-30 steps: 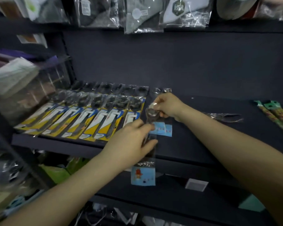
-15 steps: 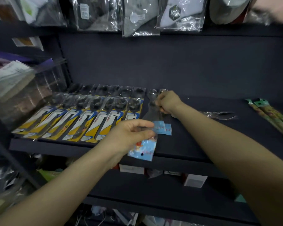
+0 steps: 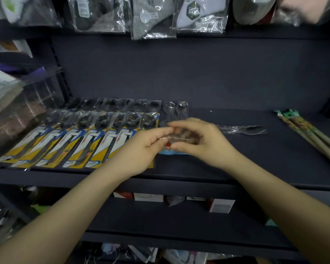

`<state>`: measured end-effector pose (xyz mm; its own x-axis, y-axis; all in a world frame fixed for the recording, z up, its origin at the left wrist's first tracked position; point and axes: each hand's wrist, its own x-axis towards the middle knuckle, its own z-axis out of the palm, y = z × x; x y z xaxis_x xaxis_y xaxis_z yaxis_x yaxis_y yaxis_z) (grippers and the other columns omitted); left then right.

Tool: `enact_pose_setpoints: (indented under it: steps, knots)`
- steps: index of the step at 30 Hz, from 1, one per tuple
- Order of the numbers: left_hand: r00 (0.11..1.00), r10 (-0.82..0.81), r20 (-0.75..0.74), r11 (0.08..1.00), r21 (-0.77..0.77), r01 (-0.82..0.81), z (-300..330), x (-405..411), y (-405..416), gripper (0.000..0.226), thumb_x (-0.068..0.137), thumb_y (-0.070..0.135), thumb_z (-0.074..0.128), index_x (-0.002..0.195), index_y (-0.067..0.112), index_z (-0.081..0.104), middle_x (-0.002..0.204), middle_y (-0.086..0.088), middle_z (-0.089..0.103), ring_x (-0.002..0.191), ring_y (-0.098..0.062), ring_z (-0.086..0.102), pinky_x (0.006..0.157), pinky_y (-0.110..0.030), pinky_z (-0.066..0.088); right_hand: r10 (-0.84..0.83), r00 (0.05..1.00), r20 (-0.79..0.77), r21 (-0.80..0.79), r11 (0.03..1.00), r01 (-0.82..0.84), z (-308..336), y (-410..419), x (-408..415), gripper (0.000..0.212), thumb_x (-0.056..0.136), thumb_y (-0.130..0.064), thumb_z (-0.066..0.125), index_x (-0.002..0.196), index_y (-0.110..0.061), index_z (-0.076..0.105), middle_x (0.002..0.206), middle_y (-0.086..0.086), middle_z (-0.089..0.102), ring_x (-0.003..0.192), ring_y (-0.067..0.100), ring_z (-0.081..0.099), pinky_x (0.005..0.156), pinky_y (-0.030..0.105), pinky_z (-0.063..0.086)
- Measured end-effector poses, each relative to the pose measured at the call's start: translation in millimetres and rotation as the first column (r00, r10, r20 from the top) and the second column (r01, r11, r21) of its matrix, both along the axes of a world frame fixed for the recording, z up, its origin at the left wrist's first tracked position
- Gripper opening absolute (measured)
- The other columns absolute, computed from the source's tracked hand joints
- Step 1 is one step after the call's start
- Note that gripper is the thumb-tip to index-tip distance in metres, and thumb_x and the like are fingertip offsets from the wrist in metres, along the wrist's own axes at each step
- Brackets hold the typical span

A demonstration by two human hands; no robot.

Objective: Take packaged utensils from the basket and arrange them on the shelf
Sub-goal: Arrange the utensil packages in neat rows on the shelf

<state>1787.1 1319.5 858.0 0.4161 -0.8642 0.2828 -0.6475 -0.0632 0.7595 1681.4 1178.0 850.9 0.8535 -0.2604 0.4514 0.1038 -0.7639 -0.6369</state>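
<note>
On the dark shelf [image 3: 236, 164] my left hand [image 3: 141, 147] and my right hand [image 3: 200, 141] meet over a clear-wrapped spoon packet [image 3: 176, 139] with a light blue card [image 3: 171, 153] at its near end. Both hands pinch the packet's plastic low over the shelf. Behind them, two clear-wrapped spoons [image 3: 175, 109] lie side by side with their bowls towards the back. To the left, several spoons on yellow and white cards [image 3: 74, 141] lie in overlapping rows. The basket is out of view.
A loose wrapped spoon [image 3: 244, 129] lies right of my hands. Long green-topped packets [image 3: 311, 134] lie at the shelf's right end. Bagged goods [image 3: 151, 16] hang above. Boxes [image 3: 221, 205] stand on the lower shelf. A clear container [image 3: 17, 103] stands at the left.
My left hand brought the blue-carded packet up from the shelf's front edge onto the shelf. My right hand came forward from the spoon bowls and now meets the left on the packet.
</note>
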Motion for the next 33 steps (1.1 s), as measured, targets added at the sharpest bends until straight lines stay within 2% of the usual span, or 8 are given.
enact_pose_setpoints:
  steps: [4, 8, 15, 19, 23, 26, 28, 33]
  knots:
    - [0.942, 0.115, 0.315, 0.993, -0.010, -0.118, -3, 6, 0, 0.020, 0.094, 0.019, 0.043, 0.114, 0.016, 0.047, 0.087, 0.001, 0.065, 0.080, -0.015, 0.057, 0.065, -0.022, 0.039, -0.046, 0.986, 0.162, -0.057, 0.997, 0.056, -9, 2, 3, 0.023, 0.075, -0.012, 0.072, 0.097, -0.007, 0.069, 0.080, -0.001, 0.062, 0.081, 0.011, 0.059, 0.070, 0.009, 0.050]
    - [0.837, 0.221, 0.500, 0.975, -0.132, -0.179, -4, 10, 1, 0.013, 0.088, 0.020, 0.055, 0.096, 0.010, 0.059, 0.080, -0.001, 0.065, 0.071, -0.014, 0.055, 0.062, -0.027, 0.042, -0.065, 0.962, 0.264, -0.227, 0.966, 0.128, -14, 5, 6, 0.007, 0.078, -0.011, 0.067, 0.076, -0.005, 0.065, 0.073, -0.002, 0.057, 0.066, -0.001, 0.051, 0.062, 0.007, 0.042]
    - [0.706, 0.033, 0.708, 0.999, -0.037, -0.010, -26, 15, 9, 0.023, 0.080, 0.022, 0.049, 0.082, 0.016, 0.071, 0.078, -0.001, 0.063, 0.073, -0.019, 0.053, 0.062, -0.026, 0.044, 0.017, 0.989, 0.149, -0.717, 0.691, 0.096, -28, 5, -12, 0.015, 0.083, -0.015, 0.052, 0.074, -0.008, 0.062, 0.074, 0.007, 0.062, 0.060, 0.025, 0.060, 0.044, 0.031, 0.049]
    - [0.665, -0.122, 0.737, 0.991, 0.128, 0.040, -36, 12, 18, 0.028, 0.079, 0.019, 0.044, 0.082, 0.017, 0.071, 0.095, -0.002, 0.069, 0.089, -0.019, 0.062, 0.068, -0.031, 0.054, 0.077, 0.988, -0.135, -0.645, 0.750, -0.146, -28, 5, -18, 0.017, 0.085, -0.023, 0.052, 0.086, -0.016, 0.067, 0.089, 0.000, 0.066, 0.076, 0.020, 0.063, 0.058, 0.034, 0.054]
    - [0.766, -0.221, 0.603, 0.958, 0.281, 0.055, -26, 10, 20, 0.044, 0.070, 0.026, 0.026, 0.091, 0.016, 0.062, 0.103, -0.002, 0.068, 0.099, -0.020, 0.061, 0.084, -0.038, 0.053, 0.164, 0.962, -0.220, -0.408, 0.880, -0.243, -18, 1, -22, 0.028, 0.089, -0.032, 0.048, 0.091, -0.014, 0.070, 0.089, -0.001, 0.070, 0.083, 0.014, 0.061, 0.080, 0.029, 0.049]
    - [0.816, -0.108, 0.568, 0.977, 0.213, -0.018, -19, 6, 13, 0.036, 0.081, 0.031, 0.029, 0.104, 0.020, 0.054, 0.102, 0.002, 0.063, 0.091, -0.018, 0.057, 0.075, -0.036, 0.048, 0.070, 0.989, -0.133, -0.376, 0.919, -0.116, -14, -16, -17, 0.032, 0.089, -0.029, 0.047, 0.095, -0.008, 0.070, 0.090, 0.005, 0.072, 0.085, 0.009, 0.057, 0.080, 0.012, 0.040]
    - [0.814, -0.080, 0.575, 0.970, 0.233, -0.069, -15, 5, 1, 0.036, 0.092, 0.038, 0.036, 0.124, 0.025, 0.044, 0.125, 0.003, 0.055, 0.110, -0.018, 0.052, 0.087, -0.034, 0.045, -0.111, 0.989, -0.097, -0.369, 0.927, 0.068, -16, -45, -10, 0.023, 0.090, -0.018, 0.052, 0.099, -0.005, 0.069, 0.099, 0.010, 0.071, 0.092, 0.012, 0.059, 0.080, 0.006, 0.034]
    - [0.735, -0.259, 0.627, 0.851, 0.507, -0.134, -23, 4, -24, 0.070, 0.087, 0.060, 0.031, 0.146, 0.028, 0.010, 0.157, -0.001, 0.005, 0.143, -0.017, 0.011, 0.115, -0.029, 0.013, -0.430, 0.866, -0.253, -0.457, 0.843, 0.285, -29, -115, -8, 0.036, 0.092, -0.006, 0.047, 0.126, -0.004, 0.055, 0.133, 0.013, 0.055, 0.125, 0.032, 0.049, 0.106, 0.035, 0.037]
